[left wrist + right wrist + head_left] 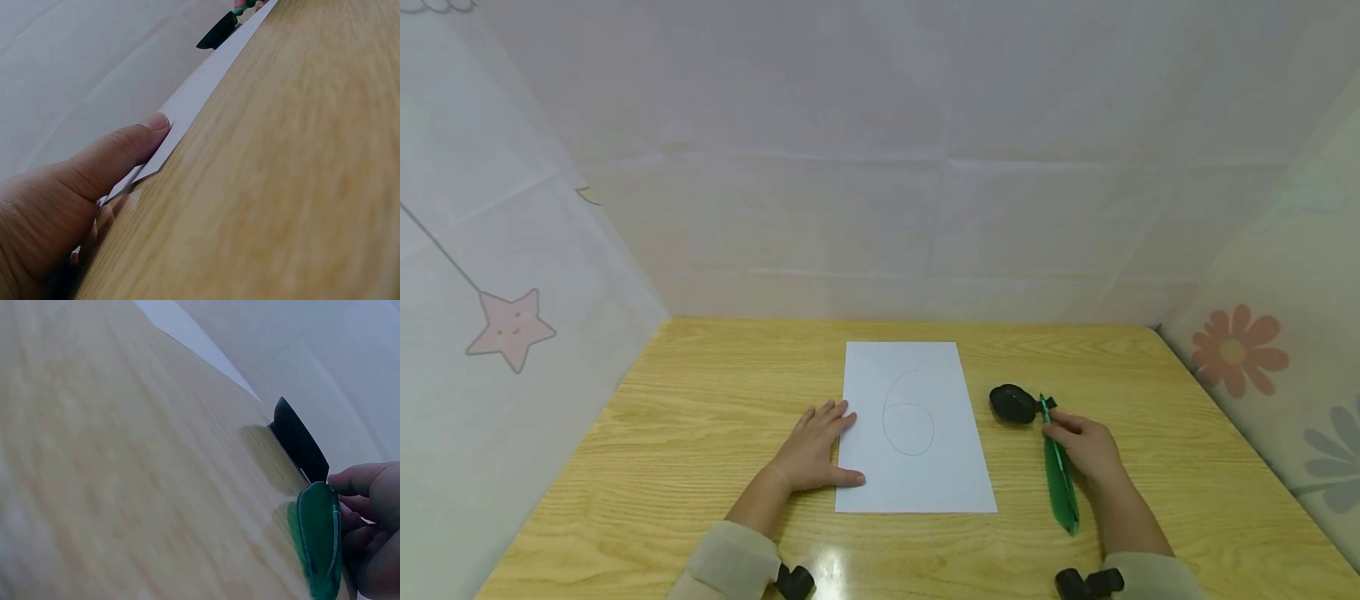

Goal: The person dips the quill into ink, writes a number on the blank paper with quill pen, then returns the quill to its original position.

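A white sheet of paper (962,479) lies on the table with a large thin-lined "6" on it. My left hand (812,450) rests at the sheet's left edge with fingers spread, its thumb (134,144) lying on the paper. To the right of the sheet, my right hand (1090,446) pinches a green feather-shaped pen (1060,487) near its tip, the broad green end pointing toward me. Just beyond the fingertips is a rounded black object (1012,404) with a small black end piece, which the pen tip overlaps in the head view.
The wooden table (715,392) reaches back to a pale cloth wall (850,225). Cloth with a pink star (511,329) hangs at the left, and flower-printed cloth hangs at the right. Small black devices sit at both wrists.
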The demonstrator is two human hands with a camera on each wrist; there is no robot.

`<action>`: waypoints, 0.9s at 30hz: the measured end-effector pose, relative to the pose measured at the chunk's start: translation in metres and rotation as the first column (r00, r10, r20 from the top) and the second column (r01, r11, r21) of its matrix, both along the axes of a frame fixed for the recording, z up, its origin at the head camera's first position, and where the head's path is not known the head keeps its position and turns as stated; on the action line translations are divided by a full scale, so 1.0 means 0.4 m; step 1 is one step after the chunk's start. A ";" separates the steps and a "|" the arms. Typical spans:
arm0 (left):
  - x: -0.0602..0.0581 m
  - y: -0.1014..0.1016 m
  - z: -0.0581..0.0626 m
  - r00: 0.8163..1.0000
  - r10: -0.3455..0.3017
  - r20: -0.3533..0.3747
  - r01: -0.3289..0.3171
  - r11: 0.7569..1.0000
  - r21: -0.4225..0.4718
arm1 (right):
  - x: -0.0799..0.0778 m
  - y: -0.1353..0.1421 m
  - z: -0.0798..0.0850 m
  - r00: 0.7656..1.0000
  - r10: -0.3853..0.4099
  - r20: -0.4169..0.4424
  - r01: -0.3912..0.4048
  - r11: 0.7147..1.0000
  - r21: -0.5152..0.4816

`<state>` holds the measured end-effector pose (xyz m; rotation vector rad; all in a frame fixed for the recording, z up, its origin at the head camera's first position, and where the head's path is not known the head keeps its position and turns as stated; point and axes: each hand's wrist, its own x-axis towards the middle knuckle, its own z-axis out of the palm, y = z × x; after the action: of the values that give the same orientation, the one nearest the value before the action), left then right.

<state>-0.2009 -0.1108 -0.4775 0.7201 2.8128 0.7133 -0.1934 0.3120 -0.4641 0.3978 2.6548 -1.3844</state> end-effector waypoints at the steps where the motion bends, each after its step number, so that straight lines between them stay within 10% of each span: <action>1: 0.000 0.000 0.000 1.000 0.000 0.001 0.000 1.000 0.003 | 0.001 0.000 0.001 1.000 0.001 0.000 -0.001 1.000 0.000; 19: -0.003 -0.001 -0.002 1.000 0.001 0.006 -0.002 0.998 0.055 | 0.019 0.003 0.014 0.981 -0.195 0.016 0.195 0.968 -0.158; 27: -0.005 0.003 -0.012 0.996 0.050 0.078 -0.058 0.993 0.108 | 0.014 -0.046 0.067 0.989 -0.061 -0.134 0.052 0.996 -0.073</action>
<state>-0.2029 -0.1096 -0.4823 0.6224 2.7518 0.8910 -0.1876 0.2936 -0.4374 0.3871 2.7124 -1.5692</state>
